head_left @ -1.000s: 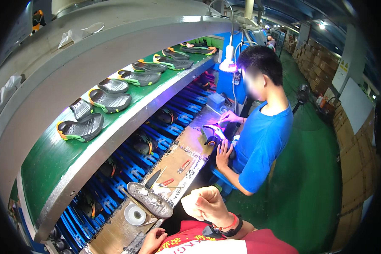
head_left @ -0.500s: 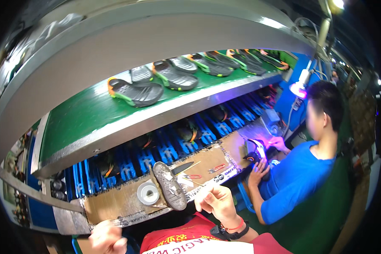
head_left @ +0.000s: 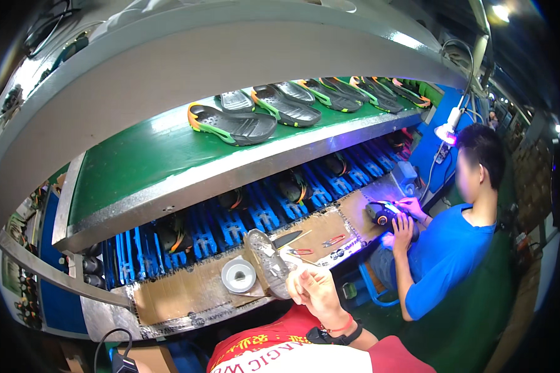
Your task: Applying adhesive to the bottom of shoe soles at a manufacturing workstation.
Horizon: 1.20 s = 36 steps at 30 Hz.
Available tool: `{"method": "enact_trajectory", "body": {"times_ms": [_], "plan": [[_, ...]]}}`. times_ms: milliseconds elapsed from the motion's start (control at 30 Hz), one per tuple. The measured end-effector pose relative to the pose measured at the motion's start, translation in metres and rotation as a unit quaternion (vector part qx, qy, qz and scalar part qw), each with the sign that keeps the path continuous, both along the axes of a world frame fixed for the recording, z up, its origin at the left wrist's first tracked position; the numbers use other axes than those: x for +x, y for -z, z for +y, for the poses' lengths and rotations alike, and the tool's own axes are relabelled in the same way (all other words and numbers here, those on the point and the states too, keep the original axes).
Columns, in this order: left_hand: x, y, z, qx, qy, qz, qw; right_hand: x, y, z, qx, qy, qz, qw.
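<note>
My right hand (head_left: 314,291) is raised at the bench's near edge, beside a grey, worn shoe-sole-shaped piece (head_left: 269,261). Its fingers are curled and thumb and fingertips meet; whatever they pinch, if anything, is too small to make out. A thin stick (head_left: 306,258) shows just beyond the fingers; I cannot tell whether it touches them. My left hand is out of view. Left of the sole-shaped piece stands a round white container (head_left: 238,276). Past it lie a dark pointed blade (head_left: 287,239) and red-handled snips (head_left: 302,252), with a second pair of snips (head_left: 333,240) farther right.
Above the cardboard-covered bench (head_left: 180,298) runs a green conveyor belt (head_left: 137,165) carrying several black shoe soles (head_left: 233,125) with orange and green edges. Blue racks (head_left: 202,239) line the space below. At right, a person in blue (head_left: 448,255) handles a dark shoe (head_left: 382,214) under a purple-lit lamp (head_left: 445,132).
My left hand has left the view at the lower left, where a black cable now shows. The bench has shifted rightward in view. My right hand stays raised, now overlapping the sole-shaped piece's near end.
</note>
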State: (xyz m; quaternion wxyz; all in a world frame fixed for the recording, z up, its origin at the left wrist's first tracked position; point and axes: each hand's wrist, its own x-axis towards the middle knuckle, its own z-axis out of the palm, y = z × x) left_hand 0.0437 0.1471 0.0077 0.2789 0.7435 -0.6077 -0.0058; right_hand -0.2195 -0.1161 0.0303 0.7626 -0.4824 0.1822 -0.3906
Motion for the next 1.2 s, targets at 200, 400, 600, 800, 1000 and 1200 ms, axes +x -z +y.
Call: {"method": "enact_trajectory", "body": {"times_ms": [200,400,600,800,1000,1200], "plan": [[0.05,-0.001,0.032,0.25,0.008,-0.076,0.965,0.032,0.002,0.023,0.01,-0.016,0.013,1.0],[0.079,0.001,0.058,0.494,0.017,-0.141,0.858,0.053,-0.002,0.038,0.011,-0.048,0.039,0.998],[0.085,-0.006,0.064,0.66,0.026,-0.203,0.722,0.053,-0.004,0.051,0.031,-0.013,0.05,0.998],[0.084,-0.026,0.045,0.644,0.008,-0.212,0.735,0.047,0.002,0.054,0.032,-0.011,0.091,0.995],[0.063,-0.064,0.022,0.652,-0.018,-0.161,0.741,0.048,-0.002,0.053,0.04,0.005,0.073,0.997],[0.051,-0.066,0.014,0.636,-0.04,-0.153,0.755,0.047,0.004,0.047,0.038,0.038,0.078,0.996]]}}
